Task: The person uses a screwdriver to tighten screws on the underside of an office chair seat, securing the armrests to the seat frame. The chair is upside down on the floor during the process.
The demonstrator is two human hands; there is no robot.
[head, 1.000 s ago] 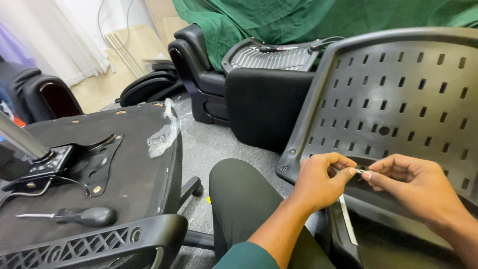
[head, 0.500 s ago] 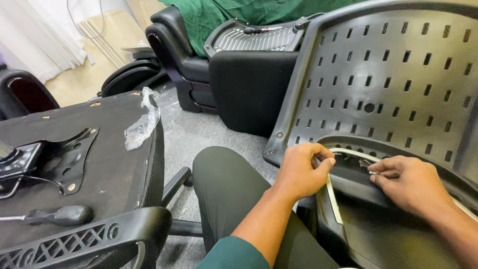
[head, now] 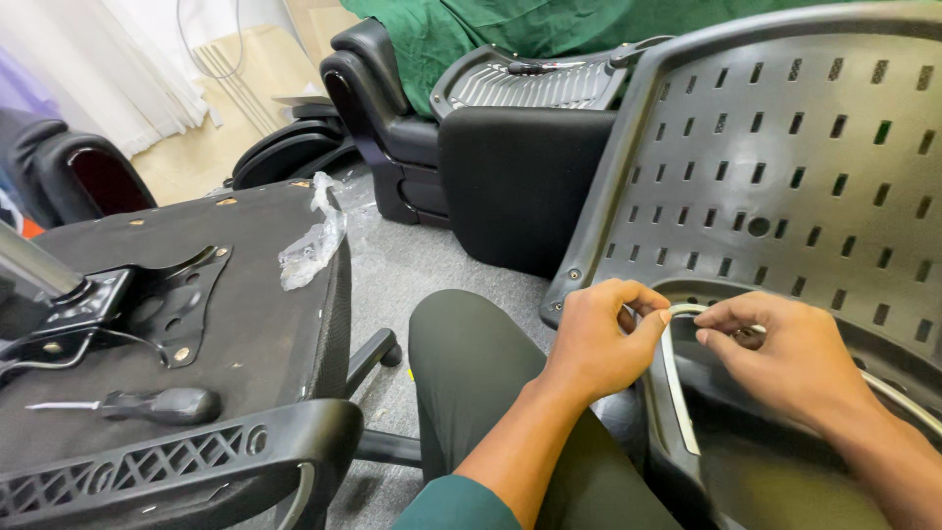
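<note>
Head view: left hand and right hand, lower right of frame, fingers pinched on a pale trim strip along the opening edge of the perforated chair back. Best to seat the strip bit by bit, keeping it flat. Screwdriver lies on the upturned seat, lower left.

Left hand and right hand close together — fingers pinched.
</note>
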